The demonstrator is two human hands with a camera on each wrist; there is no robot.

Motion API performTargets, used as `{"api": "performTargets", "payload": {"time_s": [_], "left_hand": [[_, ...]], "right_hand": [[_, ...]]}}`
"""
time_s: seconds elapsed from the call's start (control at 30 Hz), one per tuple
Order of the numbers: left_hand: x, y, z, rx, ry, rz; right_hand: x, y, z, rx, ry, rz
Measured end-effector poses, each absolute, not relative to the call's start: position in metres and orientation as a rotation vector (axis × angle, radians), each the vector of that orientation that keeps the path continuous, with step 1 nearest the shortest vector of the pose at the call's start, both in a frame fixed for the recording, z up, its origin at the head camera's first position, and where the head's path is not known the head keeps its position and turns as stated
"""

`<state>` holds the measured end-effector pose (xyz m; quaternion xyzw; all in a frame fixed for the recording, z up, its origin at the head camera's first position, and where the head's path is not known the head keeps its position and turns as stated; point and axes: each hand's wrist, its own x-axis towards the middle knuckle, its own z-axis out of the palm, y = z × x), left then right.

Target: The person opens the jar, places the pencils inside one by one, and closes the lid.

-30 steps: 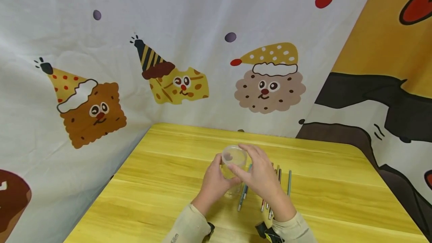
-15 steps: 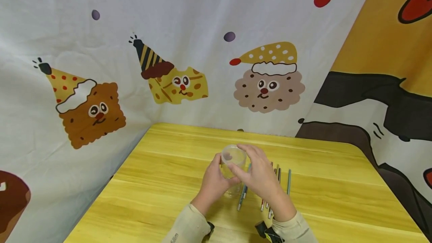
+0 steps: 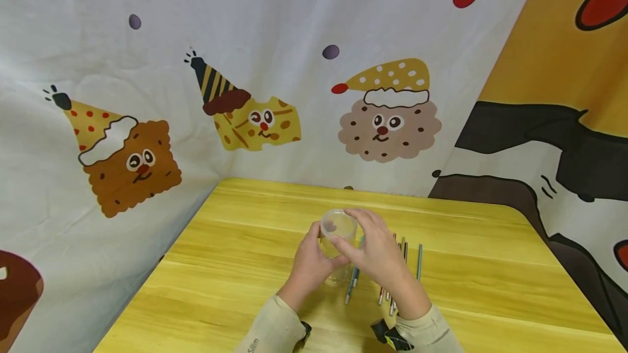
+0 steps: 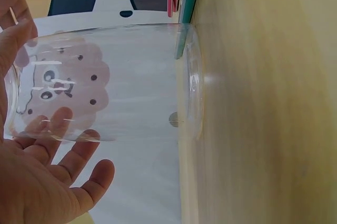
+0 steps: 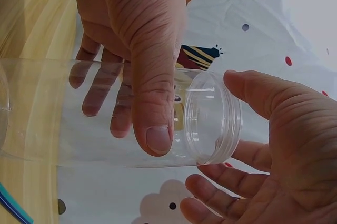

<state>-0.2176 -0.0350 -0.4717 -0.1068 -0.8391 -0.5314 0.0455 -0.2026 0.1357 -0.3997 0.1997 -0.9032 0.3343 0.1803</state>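
A clear plastic jar [image 3: 337, 275] stands upright on the table, its base also showing in the left wrist view. My left hand [image 3: 310, 266] holds the jar's upper body, thumb across the near side and fingers round the far side, as the right wrist view shows. At the jar's top is a clear round lid [image 5: 213, 121]. My right hand [image 3: 380, 252] grips that lid by its edge, between thumb and fingers. Through the clear wall no contents show. Close to the right of the jar lie teal pencils [image 3: 350, 290], partly hidden by the right hand.
Several more pencils [image 3: 392, 304] lie under and beyond the right forearm, and a single teal pencil [image 3: 420, 263] lies farther right. The yellow wooden table [image 3: 235, 244] meets a printed cloth backdrop [image 3: 314, 168] at its far edge.
Both hands keep the same hold on the jar and lid. Only the head view shifts very slightly; the pencils stay where they were.
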Motion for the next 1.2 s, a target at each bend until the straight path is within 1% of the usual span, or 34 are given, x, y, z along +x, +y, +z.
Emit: {"api": "performTargets", "payload": {"time_s": [0.57,1.2], "left_hand": [[-0.2158,-0.0341,-0.4733,-0.338,-2.544,-1.652],[-0.2169,-0.0349,-0.4733,-0.322,-2.532,-1.681]], "right_hand": [[-0.2014,0.1403,-0.4,0.497,-2.595,0.958],[-0.2027,0.1415,-0.3974,0.575,-2.594,0.949]]}}
